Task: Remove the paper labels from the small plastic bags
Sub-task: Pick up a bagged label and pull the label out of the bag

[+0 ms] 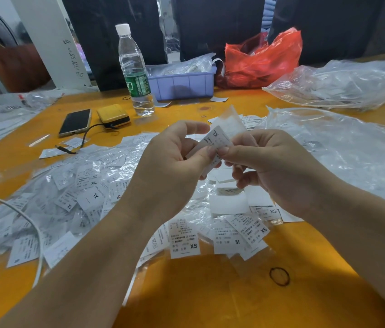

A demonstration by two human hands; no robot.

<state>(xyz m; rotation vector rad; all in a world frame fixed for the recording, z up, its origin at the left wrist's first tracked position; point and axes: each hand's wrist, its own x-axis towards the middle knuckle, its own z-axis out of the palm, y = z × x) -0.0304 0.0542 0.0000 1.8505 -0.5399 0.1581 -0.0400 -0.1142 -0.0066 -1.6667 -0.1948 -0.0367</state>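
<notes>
1. Both hands were raised above the orange counter (210, 292), meeting near mid-frame.
2. Left hand (170, 162): thumb and curled fingers pinched a small plastic bag (228, 121) with an "XL" paper label (217, 140); thumb tip pressed on the label's lower part.
3. Right hand (274, 162): thumb and forefinger pinched the same label from the other side, thumb tips of the two hands almost touching; remaining fingers curled below.
4. The held bag stood tilted, its clear upper end rising above the fingers. Could not tell whether the label was inside the bag or partly out.
5. Under the hands lay a heap of small bagged labels (87, 192) marked XL, M and XS, spread across the counter to the left and front.
6. A large sheet of clear plastic (342, 152) lay to the right.
7. At the back of the counter: water bottle (134, 69), lilac tray (184, 84) holding more bags, red plastic bag (262, 60).
8. Back left: phone (75, 121) beside a yellow case (113, 116), a dark cable running from the case.
9. A black rubber band (279, 276) lay near the front right.
</notes>
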